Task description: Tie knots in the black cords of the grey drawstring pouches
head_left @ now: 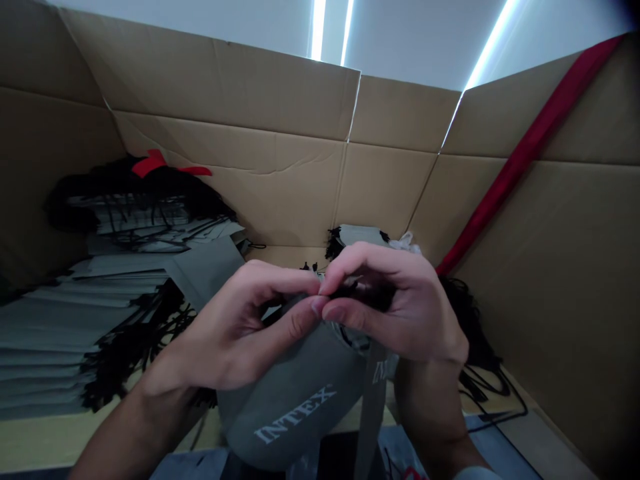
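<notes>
My left hand (240, 327) and my right hand (395, 300) meet fingertip to fingertip in front of me, thumbs and forefingers pinched. Below them hangs a grey drawstring bag (295, 413), tilted, with white INTEX lettering across its side. Both pinches are at the bag's upper edge, and dark material, seemingly its cord, shows inside my right hand's curl. My fingertips hide exactly what they grip. A grey strap (371, 413) with part of the same lettering hangs under my right hand.
Stacked grey bags with black cords (55, 340) fill the left side, with a red strip (150, 163) on the rear pile. Another small grey stack (360, 235) lies behind my hands. Black cords (465, 320) bunch at right. Cardboard walls (280, 160) surround the work surface; a dark red band (530, 140) crosses the right wall.
</notes>
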`<state>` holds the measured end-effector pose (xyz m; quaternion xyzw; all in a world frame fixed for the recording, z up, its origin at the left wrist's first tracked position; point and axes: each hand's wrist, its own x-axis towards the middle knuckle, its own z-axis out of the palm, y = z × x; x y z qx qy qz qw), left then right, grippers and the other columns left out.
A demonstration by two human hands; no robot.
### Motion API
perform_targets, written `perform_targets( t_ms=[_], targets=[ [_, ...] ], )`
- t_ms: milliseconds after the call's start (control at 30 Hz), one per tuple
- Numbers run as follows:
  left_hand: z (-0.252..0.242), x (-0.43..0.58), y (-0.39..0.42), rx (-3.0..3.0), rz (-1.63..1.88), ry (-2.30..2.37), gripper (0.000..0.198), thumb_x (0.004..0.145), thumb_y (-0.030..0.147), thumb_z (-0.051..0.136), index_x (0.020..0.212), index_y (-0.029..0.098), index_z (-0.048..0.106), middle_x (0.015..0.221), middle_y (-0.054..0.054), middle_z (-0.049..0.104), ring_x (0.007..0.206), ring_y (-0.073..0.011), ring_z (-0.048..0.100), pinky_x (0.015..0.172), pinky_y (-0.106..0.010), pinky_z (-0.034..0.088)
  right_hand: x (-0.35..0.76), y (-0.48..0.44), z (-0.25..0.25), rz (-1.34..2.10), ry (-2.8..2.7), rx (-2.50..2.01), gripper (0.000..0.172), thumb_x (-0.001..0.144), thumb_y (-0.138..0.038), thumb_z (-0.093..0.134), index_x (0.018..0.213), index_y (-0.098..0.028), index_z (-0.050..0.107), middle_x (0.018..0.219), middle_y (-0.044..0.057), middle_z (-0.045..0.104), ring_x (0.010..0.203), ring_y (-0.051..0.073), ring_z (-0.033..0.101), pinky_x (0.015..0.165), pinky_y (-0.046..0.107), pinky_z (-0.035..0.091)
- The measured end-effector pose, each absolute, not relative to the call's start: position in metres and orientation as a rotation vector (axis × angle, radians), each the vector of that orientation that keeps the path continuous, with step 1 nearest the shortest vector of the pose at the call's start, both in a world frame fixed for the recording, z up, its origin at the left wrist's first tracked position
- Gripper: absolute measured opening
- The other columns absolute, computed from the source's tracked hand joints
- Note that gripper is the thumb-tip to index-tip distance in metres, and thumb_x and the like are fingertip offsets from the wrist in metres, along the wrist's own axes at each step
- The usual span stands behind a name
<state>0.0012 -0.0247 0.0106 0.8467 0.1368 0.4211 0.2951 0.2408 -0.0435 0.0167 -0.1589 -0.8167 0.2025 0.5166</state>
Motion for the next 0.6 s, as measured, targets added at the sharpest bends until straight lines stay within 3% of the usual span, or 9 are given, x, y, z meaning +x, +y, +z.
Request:
perform_targets(
  t_ms=[233, 400, 600],
  targets=[
    [0.009, 0.001, -0.025, 2.288, 1.139, 0.271, 0.046, 0.117, 0.045, 0.074, 0.076, 0.024, 0.073, 0.065, 0.000, 0.060, 0.060, -0.0172, 0.058, 0.058, -0.030, 0.056, 0.235, -0.044, 0.016, 0.968, -1.850, -0.387, 0.033, 0.078, -0.015, 0.114, 0.087, -0.020, 0.083, 0.073, -0.004, 0.077, 0.054, 0.009, 0.063, 0.050, 0.017, 0.051],
    [0.007, -0.001, -0.024, 2.124, 1.043, 0.144, 0.056, 0.120, 0.056, 0.068, 0.076, 0.021, 0.069, 0.069, -0.002, 0.066, 0.063, -0.0168, 0.062, 0.060, -0.029, 0.057, 0.230, -0.033, -0.005, 1.166, -1.667, -0.152, 0.033, 0.080, -0.013, 0.114, 0.102, -0.021, 0.092, 0.082, -0.001, 0.083, 0.064, 0.011, 0.069, 0.057, 0.019, 0.056],
    [0.013, -0.010, -0.025, 2.272, 1.118, 0.313, 0.037, 0.115, 0.035, 0.073, 0.082, 0.022, 0.077, 0.071, 0.000, 0.065, 0.064, -0.0164, 0.062, 0.064, -0.028, 0.058, 0.227, -0.040, -0.002, 1.097, -1.679, -0.253, 0.047, 0.078, -0.026, 0.119, 0.116, -0.023, 0.091, 0.099, 0.003, 0.088, 0.071, 0.014, 0.075, 0.058, 0.021, 0.058]
  ],
)
